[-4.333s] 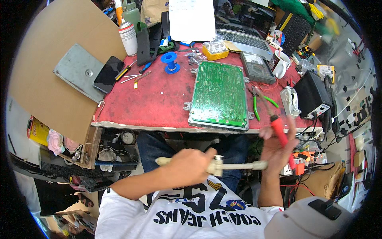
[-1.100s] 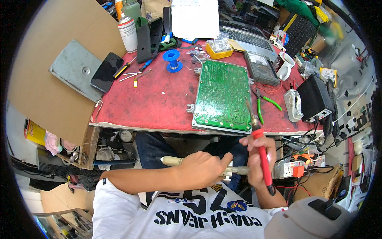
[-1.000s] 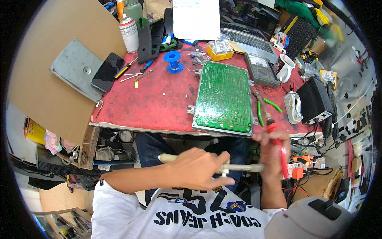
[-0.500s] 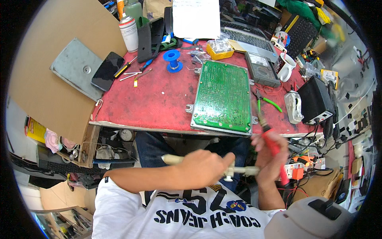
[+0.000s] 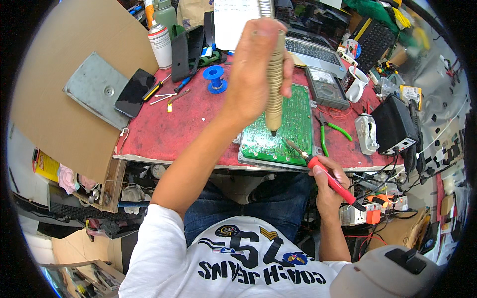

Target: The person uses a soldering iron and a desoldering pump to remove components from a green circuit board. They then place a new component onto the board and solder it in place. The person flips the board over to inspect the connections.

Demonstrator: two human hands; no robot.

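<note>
Hands [image 5: 251, 69] grip ribbed beige tool [image 5: 274, 97] (left), red soldering iron [image 5: 338, 187] (right), over glossy green board [image 5: 298, 121].

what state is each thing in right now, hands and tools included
left hand: closed around the beige ribbed tool
beige ribbed tool: near upright, tip down over the board; contact unclear
right hand: closed on the red soldering iron
red soldering iron: slanted, tip over the board
green circuit board: flat, partly hidden
green-handled pliers: lying, handles spread
laptop: open
phone: screen dark
spray can: standing
</note>
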